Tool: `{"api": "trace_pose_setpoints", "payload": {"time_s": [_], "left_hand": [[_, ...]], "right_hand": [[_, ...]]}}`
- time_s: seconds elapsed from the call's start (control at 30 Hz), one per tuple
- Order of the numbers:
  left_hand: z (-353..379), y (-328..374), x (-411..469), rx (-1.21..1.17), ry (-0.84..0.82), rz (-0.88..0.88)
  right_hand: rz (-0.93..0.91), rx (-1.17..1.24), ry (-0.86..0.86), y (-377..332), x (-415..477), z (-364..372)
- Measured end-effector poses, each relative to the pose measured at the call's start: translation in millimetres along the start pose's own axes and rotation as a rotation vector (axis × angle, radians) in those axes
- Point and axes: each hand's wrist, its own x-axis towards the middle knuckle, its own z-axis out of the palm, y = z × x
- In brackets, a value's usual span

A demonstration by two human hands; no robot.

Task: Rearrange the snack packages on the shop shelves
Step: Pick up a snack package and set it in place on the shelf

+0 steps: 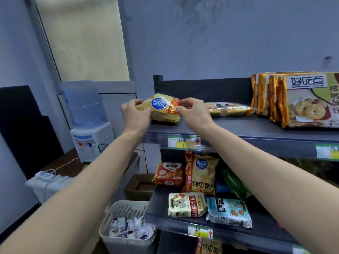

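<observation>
Pinching the chip bag (163, 110) by its ends, the left hand (134, 114) and right hand (193, 112) are holding it between them over the top shelf (238, 126); probably light, puffy and crushable, it is calling for seam grips.

Bare left forearm (88, 184), bare right forearm (260, 165)

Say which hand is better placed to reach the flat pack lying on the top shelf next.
Probably right: the right hand pinches the end of the chip bag nearest the flat pack; the left hand holds its far end.
</observation>
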Motion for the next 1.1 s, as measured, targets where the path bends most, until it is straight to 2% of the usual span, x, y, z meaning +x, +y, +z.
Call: {"api": "trace_pose_setpoints", "payload": {"time_s": [0.07,0.17,0.23,0.3,0.47,0.7,0.9,1.03,1.1], "left_hand": [[0.7,-7.4,19.2,0.092,-0.024,-0.020],[2.5,-15.6,39.1,0.155,-0.174,-0.050],[3.9,-19.7,46.5,0.081,-0.304,-0.097],[4.8,-22.9,49.6,-0.005,-0.350,-0.109],[5.4,-20.0,51.0,-0.061,-0.163,0.058],[-7.2,12.4,32.5,-0.356,0.028,0.138],[-19.0,47.0,-18.9,-0.436,-0.013,0.236],[-30.5,64.7,-63.7,-0.422,-0.252,0.396],[-34.5,70.6,-86.2,-0.346,-0.302,0.468]], "right_hand": [[0.078,0.019,-0.019,0.6,13.6,10.9],[0.226,0.066,-0.074,3.4,26.8,23.4],[0.278,0.074,-0.138,7.4,32.2,27.3],[0.306,0.111,-0.170,10.4,35.9,29.0],[0.241,0.257,-0.061,9.5,42.2,25.0],[0.104,0.594,0.086,-7.1,33.0,1.2],[0.056,0.834,-0.045,-15.0,2.5,-19.2],[0.070,0.950,-0.075,-23.9,-18.6,-35.6],[0.090,0.994,-0.081,-27.6,-28.7,-43.1]]}}
